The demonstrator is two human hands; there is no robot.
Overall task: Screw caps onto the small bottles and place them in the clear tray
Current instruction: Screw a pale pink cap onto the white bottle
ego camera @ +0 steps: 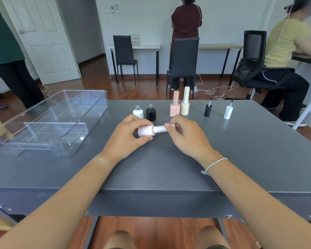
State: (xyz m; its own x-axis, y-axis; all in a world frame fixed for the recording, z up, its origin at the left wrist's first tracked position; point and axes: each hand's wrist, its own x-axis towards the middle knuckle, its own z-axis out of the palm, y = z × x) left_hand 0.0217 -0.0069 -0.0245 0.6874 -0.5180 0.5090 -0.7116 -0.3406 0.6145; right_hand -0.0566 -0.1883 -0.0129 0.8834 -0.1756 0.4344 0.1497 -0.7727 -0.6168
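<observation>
Grey table [241, 159] fills the middle of the frame, near edge cut by the bottom corners. Clear tray [48, 123] sits left of centre on the table, its left end overhanging the edge; nothing visible inside it, just ribbed floor and a clear divider wall.

Both hands meet at frame centre, above the table. Left hand [127, 133] grips the body of a pale pink bottle [145, 131] held sideways; right hand [183, 133] pinches its white ribbed cap [159, 129] with thumb and fingers. Cap and bottle are in line and touching; cannot tell how far the cap is threaded on. Far end of the cap is hidden behind the right fingers.

Just behind the hands, in a row left to right: uncapped white bottle [138, 112], uncapped black bottle [150, 113], capped pink square bottle [175, 107], capped cream bottle [185, 103], then well apart to the right a black cap [208, 110] and a white cap [228, 112], both standing with brush stems up. White bottle's lower edge is partly hidden by the left hand.
</observation>
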